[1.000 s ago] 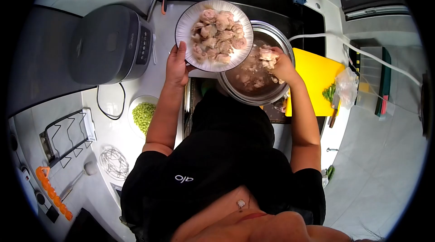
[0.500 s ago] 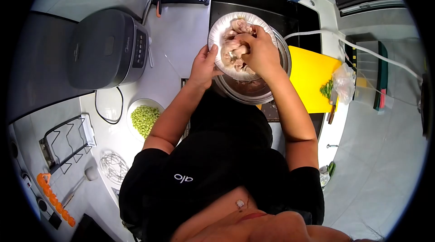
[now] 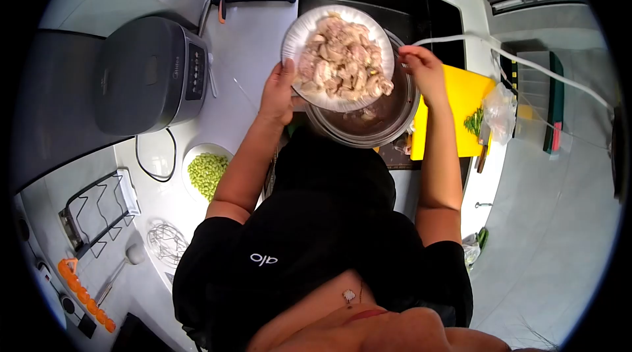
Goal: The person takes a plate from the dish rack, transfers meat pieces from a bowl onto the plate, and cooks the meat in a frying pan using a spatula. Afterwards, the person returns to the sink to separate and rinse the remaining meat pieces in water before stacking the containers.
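My left hand (image 3: pixel 279 92) grips the left rim of a white fluted plate (image 3: pixel 297 36), thumb on top. Pale pieces of meat (image 3: pixel 345 59) are heaped on the plate, which is held above a metal basin (image 3: pixel 342 138). Dark, cloudy liquid (image 3: pixel 385 115) shows in the basin, with a small pale bit in it. Just right of the plate, near the basin's rim, my right hand (image 3: pixel 424 75) hovers with fingers loosely bent and no item visible in them. The plate hides part of the basin.
A yellow cutting board (image 3: pixel 454 88) with chopped greens (image 3: pixel 474 121), a knife (image 3: pixel 483 154) and a plastic bag (image 3: pixel 501 115) lies at right. The black sink (image 3: pixel 395 13) is behind. At left stand a rice cooker (image 3: pixel 151 75) and a bowl of green beans (image 3: pixel 207 174).
My right hand has left the meat and moved right, beyond the plate's edge. With the plate, my left hand has shifted slightly left and up, exposing the whole heap of meat.
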`<state>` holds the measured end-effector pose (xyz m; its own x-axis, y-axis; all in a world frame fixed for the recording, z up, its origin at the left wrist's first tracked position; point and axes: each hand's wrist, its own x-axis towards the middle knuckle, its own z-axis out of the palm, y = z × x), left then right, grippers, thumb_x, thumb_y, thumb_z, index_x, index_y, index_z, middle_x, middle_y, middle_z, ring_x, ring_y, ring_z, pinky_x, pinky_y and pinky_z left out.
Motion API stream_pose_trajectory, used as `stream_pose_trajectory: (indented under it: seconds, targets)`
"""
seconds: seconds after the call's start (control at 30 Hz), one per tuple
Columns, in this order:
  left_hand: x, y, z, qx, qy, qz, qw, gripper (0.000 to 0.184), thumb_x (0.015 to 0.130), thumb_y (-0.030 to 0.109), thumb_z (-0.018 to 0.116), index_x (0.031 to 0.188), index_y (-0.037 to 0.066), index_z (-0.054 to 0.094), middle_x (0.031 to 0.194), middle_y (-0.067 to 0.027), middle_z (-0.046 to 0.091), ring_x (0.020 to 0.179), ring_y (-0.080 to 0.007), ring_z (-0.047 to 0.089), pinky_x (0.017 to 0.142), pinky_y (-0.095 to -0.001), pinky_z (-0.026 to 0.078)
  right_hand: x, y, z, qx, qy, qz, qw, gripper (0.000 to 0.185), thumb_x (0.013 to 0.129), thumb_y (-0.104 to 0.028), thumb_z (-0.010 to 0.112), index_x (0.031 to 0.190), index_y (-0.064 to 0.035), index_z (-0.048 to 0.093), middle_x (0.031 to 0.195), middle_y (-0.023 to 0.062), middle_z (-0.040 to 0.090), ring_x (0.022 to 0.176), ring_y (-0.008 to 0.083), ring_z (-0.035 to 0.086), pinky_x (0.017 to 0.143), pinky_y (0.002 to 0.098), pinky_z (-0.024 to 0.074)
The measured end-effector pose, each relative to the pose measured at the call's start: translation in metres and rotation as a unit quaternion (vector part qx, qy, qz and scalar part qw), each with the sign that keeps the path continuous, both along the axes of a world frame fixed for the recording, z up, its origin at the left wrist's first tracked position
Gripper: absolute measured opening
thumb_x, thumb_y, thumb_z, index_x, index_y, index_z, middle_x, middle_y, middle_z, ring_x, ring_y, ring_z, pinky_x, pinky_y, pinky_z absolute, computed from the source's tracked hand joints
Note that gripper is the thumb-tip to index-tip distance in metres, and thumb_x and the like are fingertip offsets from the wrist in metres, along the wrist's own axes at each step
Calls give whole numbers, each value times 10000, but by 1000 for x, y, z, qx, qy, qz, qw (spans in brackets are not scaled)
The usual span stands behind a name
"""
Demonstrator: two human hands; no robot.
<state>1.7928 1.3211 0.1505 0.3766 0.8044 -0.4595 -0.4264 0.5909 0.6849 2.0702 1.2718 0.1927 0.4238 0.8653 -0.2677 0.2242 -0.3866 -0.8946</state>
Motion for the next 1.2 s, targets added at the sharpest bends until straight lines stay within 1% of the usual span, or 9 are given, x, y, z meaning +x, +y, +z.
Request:
stream_pose_trajectory:
  seconds: [0.07,0.13,0.23,0.33,0.43,0.6,0.8,0.9,1.2]
  targets:
    - [-10,6,-10,17,3,7,1000,489,847,433,541,1160,66,458,1036,-73,589,884,-187,621,636,-312,566,4,-3,-62,-90,-129,65,985,257,789,-143,595,1028,-54,621,945,136,642,877,219,617,799,287,460]
    - [-17,12,-6,27,16,19,999,502,863,438,507,1181,54,444,1082,-93,576,929,-208,605,717,-354,546,-4,-8,-112,-90,-325,190,922,498,758,-317,625,1209,-138,514,1228,210,484,1166,370,423,949,400,379]
    - [-25,19,5,42,15,37,998,529,874,440,483,1217,43,416,1147,-112,546,997,-233,578,799,-384,518,-27,-1,-116,-250,-297,153,909,653,762,-462,592,1324,-207,377,1380,258,240,1234,425,306,1024,418,287]
    - [-35,23,14,49,9,45,998,563,871,448,484,1248,42,387,1203,-118,509,1060,-254,541,851,-400,489,-42,-4,-109,-303,-246,243,888,725,744,-555,565,1351,-237,328,1384,276,211,1234,442,296,1021,414,295]
    - [-38,25,12,54,-9,93,994,502,861,447,505,1158,46,446,1092,-118,567,943,-239,603,730,-366,556,-71,-23,-109,-332,-233,157,900,877,668,-665,574,1345,-160,338,1332,293,279,1232,419,318,1020,392,295]
    - [-41,28,13,51,-17,98,994,487,870,439,491,1152,44,448,1102,-126,563,959,-248,597,745,-372,554,-107,-31,-116,-270,-259,222,901,705,641,-448,676,1268,-221,448,1310,256,296,1124,464,407,947,432,384]
    - [-46,31,9,47,-13,61,997,600,872,461,472,1284,43,353,1255,-123,470,1110,-267,505,886,-408,464,-108,-28,-126,-194,-240,265,914,617,617,-336,701,1187,-185,518,1182,222,406,1009,353,532,866,391,449]
    - [-47,29,8,46,-12,57,997,596,872,460,474,1279,39,359,1244,-125,479,1097,-266,516,878,-407,469,-100,-24,-126,-209,-72,279,934,590,620,-289,702,1169,-165,528,1112,206,492,936,304,579,799,367,483]
    - [-48,26,11,45,-19,59,997,562,881,432,478,1265,36,373,1222,-130,497,1082,-260,528,862,-399,479,-81,-21,-99,-247,36,349,903,641,605,-162,707,1206,-92,496,1048,111,596,904,205,582,763,312,484]
